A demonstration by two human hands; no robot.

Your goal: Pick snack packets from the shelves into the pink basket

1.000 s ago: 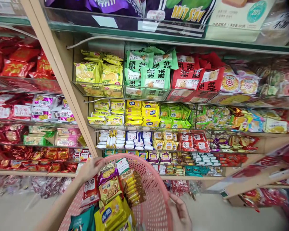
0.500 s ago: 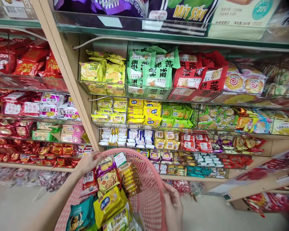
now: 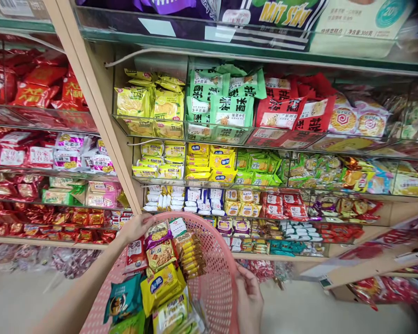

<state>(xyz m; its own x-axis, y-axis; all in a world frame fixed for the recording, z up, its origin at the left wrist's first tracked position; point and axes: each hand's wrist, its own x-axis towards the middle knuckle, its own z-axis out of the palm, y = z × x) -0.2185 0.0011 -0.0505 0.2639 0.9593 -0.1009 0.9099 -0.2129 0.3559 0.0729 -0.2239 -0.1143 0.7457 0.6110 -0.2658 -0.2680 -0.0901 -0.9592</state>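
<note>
- Clearly, both hands were taken up with one load: a round pink basket of perforated plastic (image 3: 219, 283), in front of the shop shelves, its near edge out of view.
- The left hand (image 3: 135, 229) was closed on the upper left of the rim, beside a red-and-white foil packet (image 3: 135, 256).
- The right hand (image 3: 249, 294) had its fingers bent around the right side of the rim (how firmly, one could not tell).
- Inside the basket, mostly toward the left, lay a purple-and-yellow packet (image 3: 158, 233), a clear-fronted gold-and-brown packet (image 3: 190, 255), a yellow packet with a blue label (image 3: 162, 286), a teal packet with a dark round picture (image 3: 123, 299) and a bright green packet (image 3: 130, 324); the right inner wall was mostly bare.
- Behind the basket, clear-fronted shelf bins held yellow square packets (image 3: 134, 102), mint-green pouches (image 3: 231, 109) and red pouches (image 3: 280, 113), with a tan wooden upright (image 3: 90, 99) on the left.
- The step in hand looked like holding the filled basket up before the shelves; neither hand was touching the shelf goods.
- Any further move seemed to call for a level basket and a sure hold on the rim (loose, slippery wrappers could slide), and reaching out would have needed one hand freed first.
</note>
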